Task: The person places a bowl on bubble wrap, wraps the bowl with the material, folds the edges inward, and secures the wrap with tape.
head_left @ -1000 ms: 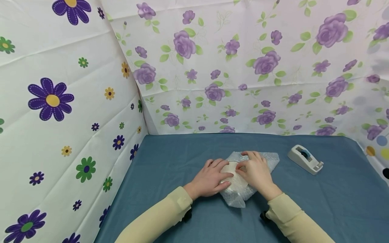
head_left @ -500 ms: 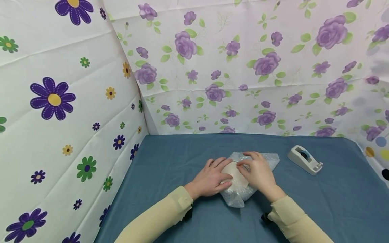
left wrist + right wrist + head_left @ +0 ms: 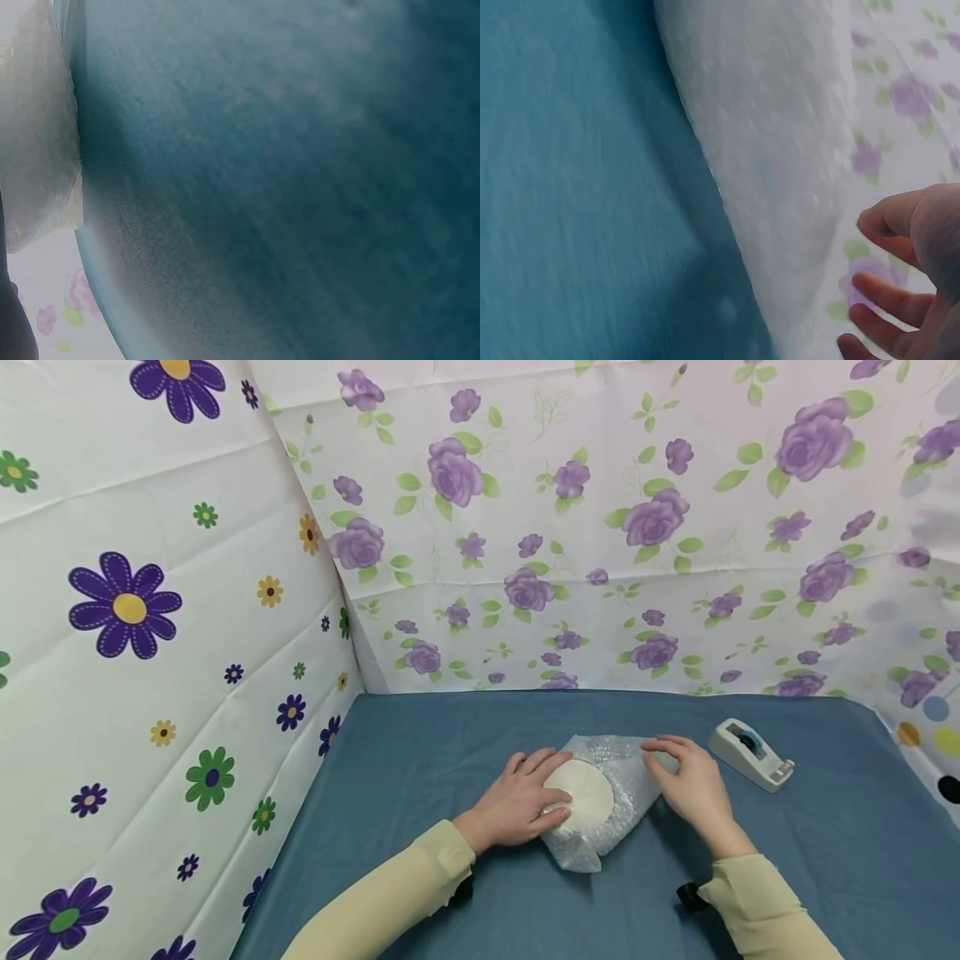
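Two hands share one sheet of bubble wrap (image 3: 628,777) on the blue surface (image 3: 420,743). The left hand (image 3: 517,799) rests with its fingers extended and spread on one round, off-white disc (image 3: 588,797), pressing on its left side without grasping it. The right hand (image 3: 690,783) is released: its fingers are loosely bent and spaced apart beside the far right end of the wrap. Whether those fingertips touch the wrap is hard to tell; in the right wrist view they sit just beside its edge.

The wrap spreads from the left fingers across to the right ones, framing the disc, and a crumpled corner of it juts toward the person, below the left fingers. It looks bulky, but whether anything lies inside it I cannot tell. One white tape dispenser (image 3: 763,770), just beyond the right fingers and to their right, carries one bluish tape roll (image 3: 751,741).

The left fingers cover the disc's left edge. Two pale yellow sleeves (image 3: 397,889) run out of the head view at the bottom, with one black object (image 3: 692,897) partly hidden under each cuff. Two patterned cloths, a left one (image 3: 247,560) and a back one (image 3: 600,527), stand beyond the fingers, both cut off at the top.
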Available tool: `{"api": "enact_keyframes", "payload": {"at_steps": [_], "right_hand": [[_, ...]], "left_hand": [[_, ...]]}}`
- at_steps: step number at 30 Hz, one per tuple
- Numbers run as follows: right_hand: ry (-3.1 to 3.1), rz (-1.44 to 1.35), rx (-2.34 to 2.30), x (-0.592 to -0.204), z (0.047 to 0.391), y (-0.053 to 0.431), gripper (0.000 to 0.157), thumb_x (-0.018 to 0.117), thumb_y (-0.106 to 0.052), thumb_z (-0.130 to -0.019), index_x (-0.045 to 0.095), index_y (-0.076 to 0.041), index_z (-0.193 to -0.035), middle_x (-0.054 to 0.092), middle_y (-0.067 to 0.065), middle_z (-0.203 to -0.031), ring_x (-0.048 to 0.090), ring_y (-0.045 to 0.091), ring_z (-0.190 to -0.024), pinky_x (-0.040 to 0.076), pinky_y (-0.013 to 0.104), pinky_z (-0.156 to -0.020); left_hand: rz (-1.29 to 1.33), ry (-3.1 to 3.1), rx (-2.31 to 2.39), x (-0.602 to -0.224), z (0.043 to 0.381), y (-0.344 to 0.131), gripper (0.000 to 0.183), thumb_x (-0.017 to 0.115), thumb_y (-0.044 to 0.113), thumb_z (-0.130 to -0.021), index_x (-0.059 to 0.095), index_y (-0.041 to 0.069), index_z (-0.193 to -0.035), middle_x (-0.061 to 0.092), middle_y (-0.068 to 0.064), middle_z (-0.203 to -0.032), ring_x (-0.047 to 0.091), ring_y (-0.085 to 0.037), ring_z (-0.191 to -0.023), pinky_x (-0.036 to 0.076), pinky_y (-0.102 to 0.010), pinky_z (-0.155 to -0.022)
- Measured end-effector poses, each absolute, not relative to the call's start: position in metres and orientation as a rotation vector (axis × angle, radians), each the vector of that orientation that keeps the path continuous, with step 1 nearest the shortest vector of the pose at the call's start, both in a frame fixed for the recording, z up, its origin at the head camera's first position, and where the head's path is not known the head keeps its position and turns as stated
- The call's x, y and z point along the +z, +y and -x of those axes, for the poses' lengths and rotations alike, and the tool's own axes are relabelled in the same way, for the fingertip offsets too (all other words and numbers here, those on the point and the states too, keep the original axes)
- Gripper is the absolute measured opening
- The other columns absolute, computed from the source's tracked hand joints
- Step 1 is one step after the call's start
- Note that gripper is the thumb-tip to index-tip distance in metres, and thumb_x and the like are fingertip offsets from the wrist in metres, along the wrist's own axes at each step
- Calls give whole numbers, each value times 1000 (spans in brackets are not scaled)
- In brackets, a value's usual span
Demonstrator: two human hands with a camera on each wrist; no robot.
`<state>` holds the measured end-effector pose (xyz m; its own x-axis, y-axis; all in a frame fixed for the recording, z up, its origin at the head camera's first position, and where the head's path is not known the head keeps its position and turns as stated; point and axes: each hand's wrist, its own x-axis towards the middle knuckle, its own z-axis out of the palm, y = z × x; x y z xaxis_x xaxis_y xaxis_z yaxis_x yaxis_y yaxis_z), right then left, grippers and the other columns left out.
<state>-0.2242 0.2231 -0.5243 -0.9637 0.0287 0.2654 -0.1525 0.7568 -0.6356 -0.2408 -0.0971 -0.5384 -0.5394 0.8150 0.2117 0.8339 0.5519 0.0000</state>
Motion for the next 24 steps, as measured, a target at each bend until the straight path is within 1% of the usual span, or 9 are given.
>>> {"api": "enact_keyframes", "payload": {"at_steps": [2,5,9,12,14,17,21,24], "right_hand": [[-2717,-37,1026,-526,225,233,38,65,-27,-109,70,-5,-139,55,31,-147,53,55,-131,45,72,-99],[-2757,71,1065,-529,228,245,51,61,-31,-110,57,-2,-152,51,36,-149,54,55,-130,48,71,-96],[-2823,206,1138,-537,233,259,67,55,-41,-111,41,1,-162,44,39,-154,54,55,-131,50,67,-94],[-2869,297,1201,-542,236,267,77,49,-48,-112,30,3,-166,40,40,-156,50,56,-134,48,67,-99],[-2885,356,1241,-544,240,271,81,45,-52,-112,24,5,-167,40,40,-157,48,56,-137,45,68,-104],[-2903,437,1314,-543,244,276,88,39,-58,-112,14,5,-169,38,40,-157,44,57,-139,43,68,-107],[-2910,487,1400,-542,250,278,93,37,-62,-111,10,5,-169,37,41,-157,48,56,-137,46,67,-105],[-2903,505,1427,-542,255,278,89,39,-58,-112,13,7,-168,44,40,-152,55,52,-131,50,64,-101]], "left_hand": [[1396,-2598,-149,-538,241,-97,45,39,51,-116,76,35,-134,21,-3,-177,26,-27,-159,35,-54,-114],[1395,-2599,-151,-538,241,-97,44,39,51,-116,76,35,-134,21,-3,-177,26,-28,-159,35,-54,-115],[1396,-2605,-148,-537,240,-97,44,39,51,-116,76,35,-134,20,-3,-177,26,-28,-159,35,-55,-115],[1396,-2607,-149,-537,240,-97,44,39,51,-116,76,35,-134,20,-3,-177,26,-28,-159,35,-55,-115],[1399,-2602,-152,-537,240,-97,44,39,51,-116,76,35,-134,20,-3,-177,26,-28,-159,36,-55,-115],[1401,-2594,-153,-538,240,-97,45,38,51,-116,76,36,-134,20,-3,-177,26,-27,-159,36,-54,-114],[1399,-2587,-148,-539,240,-98,44,38,51,-116,76,36,-134,20,-3,-177,27,-28,-158,37,-54,-113],[1399,-2595,-154,-539,240,-98,44,39,51,-116,76,35,-134,20,-3,-177,27,-28,-159,36,-54,-114]]}}
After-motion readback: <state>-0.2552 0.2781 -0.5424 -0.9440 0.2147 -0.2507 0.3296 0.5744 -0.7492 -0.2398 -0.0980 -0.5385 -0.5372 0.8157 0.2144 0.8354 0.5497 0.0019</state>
